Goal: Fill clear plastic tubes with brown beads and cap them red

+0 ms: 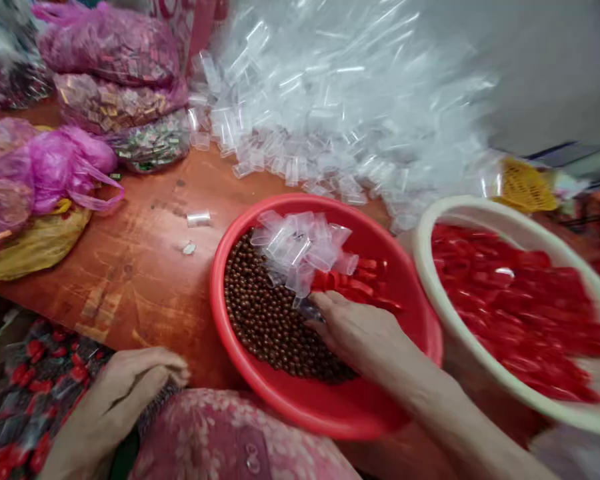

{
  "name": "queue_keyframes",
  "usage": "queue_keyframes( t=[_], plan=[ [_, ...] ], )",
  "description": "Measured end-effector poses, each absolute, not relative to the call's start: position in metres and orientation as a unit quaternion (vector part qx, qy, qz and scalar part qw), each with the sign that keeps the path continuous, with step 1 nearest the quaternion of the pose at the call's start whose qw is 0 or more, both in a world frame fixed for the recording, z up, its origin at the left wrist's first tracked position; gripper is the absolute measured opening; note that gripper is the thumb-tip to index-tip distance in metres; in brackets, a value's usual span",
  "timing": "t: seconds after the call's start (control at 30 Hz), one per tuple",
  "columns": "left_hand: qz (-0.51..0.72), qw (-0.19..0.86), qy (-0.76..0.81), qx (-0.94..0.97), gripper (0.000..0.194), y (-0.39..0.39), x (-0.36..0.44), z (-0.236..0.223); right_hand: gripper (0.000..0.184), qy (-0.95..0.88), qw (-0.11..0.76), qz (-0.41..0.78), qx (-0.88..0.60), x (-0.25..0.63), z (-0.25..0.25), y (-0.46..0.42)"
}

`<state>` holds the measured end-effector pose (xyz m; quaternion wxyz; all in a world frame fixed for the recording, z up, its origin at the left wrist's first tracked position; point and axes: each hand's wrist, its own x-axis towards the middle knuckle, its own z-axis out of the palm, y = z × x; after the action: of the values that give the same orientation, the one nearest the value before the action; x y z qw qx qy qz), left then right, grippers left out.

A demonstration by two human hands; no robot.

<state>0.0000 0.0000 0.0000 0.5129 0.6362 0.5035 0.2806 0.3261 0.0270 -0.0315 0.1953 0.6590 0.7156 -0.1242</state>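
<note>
Red and clear plastic pieces (pixel 35 387) lay left of the left hand (pixel 115 393), whose fingers were loosely curled; whether it held anything could not be told. Left of the right hand (pixel 360 327), brown beads (pixel 275 327) filled part of a red basin (pixel 219 293). Clear plastic sleeves (pixel 300 247) lay just beyond its partly closed fingers, their grip unclear. Right of that hand, a cream basin (pixel 423 247) held glossy red pieces (pixel 510 307).

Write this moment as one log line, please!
right hand: in red basin, fingers at clear sleeve | left hand: curled beside floral fabric | basin: brown beads, sleeve pile, red pieces
</note>
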Motion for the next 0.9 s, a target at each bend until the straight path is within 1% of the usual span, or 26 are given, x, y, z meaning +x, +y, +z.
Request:
queue_keyframes(
  t=[0.1,0.17,0.2,0.33,0.37,0.47,0.6,0.7,0.8,0.83,0.9],
  plan=[
    [0.290,0.541,0.428,0.663,0.023,0.015,0.030,-0.003,0.016,0.709,0.202,-0.120,0.665,0.331,-0.035,0.024],
    [0.317,0.530,0.379,0.690,0.019,0.022,0.047,-0.006,0.022,0.719,0.173,-0.142,0.658,0.336,-0.035,0.021],
    [0.336,0.515,0.355,0.704,0.017,0.025,0.055,-0.007,0.025,0.729,0.146,-0.162,0.649,0.339,-0.034,0.019],
    [0.407,0.413,0.301,0.757,0.013,0.035,0.081,-0.016,0.024,0.750,-0.021,-0.289,0.595,0.346,-0.022,0.010],
    [0.418,0.385,0.296,0.768,0.012,0.037,0.086,-0.020,0.025,0.743,-0.051,-0.315,0.588,0.346,-0.018,0.009],
    [0.427,0.315,0.290,0.796,0.010,0.046,0.100,-0.031,0.031,0.715,-0.112,-0.373,0.581,0.345,-0.012,0.005],
    [0.397,0.209,0.291,0.845,0.013,0.053,0.110,-0.045,0.039,0.683,-0.172,-0.420,0.572,0.342,-0.013,0.002],
    [0.390,0.178,0.294,0.854,0.013,0.054,0.111,-0.048,0.040,0.643,-0.188,-0.452,0.589,0.340,-0.017,0.001],
    [0.387,0.180,0.295,0.854,0.013,0.054,0.111,-0.047,0.036,0.596,-0.164,-0.479,0.623,0.338,-0.021,0.000],
    [0.387,0.178,0.296,0.855,0.013,0.054,0.111,-0.046,0.036,0.585,-0.153,-0.471,0.642,0.338,-0.023,0.000],
    [0.391,0.174,0.298,0.853,0.014,0.054,0.111,-0.046,0.030,0.579,-0.130,-0.423,0.685,0.339,-0.028,-0.001]
  ],
)
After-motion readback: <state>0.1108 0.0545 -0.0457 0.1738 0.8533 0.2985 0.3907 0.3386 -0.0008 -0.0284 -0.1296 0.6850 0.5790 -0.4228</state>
